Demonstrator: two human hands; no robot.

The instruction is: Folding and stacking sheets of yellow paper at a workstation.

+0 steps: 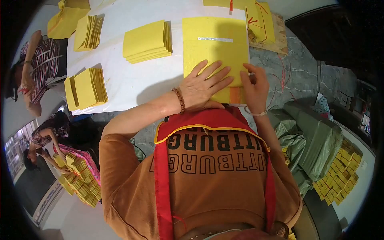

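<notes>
A large yellow paper sheet [196, 52] lies in front of me on the white table, with a narrow silvery strip [216, 39] across its upper part. My left hand [204, 85] rests flat on the lower half of the sheet, fingers spread. At the sheet's right edge my right hand [257, 86] is closed, thumb and forefinger pinching the paper's side. An orange patch [235, 95] shows on the paper near the table's front edge, between the hands.
Stacks of folded yellow paper stand on the white table [116, 78]: one in the middle [144, 42], two at the left [86, 88]. Yellow bundles with red string [262, 24] lie on a wooden board at the right. Two other people [42, 68] work at the left.
</notes>
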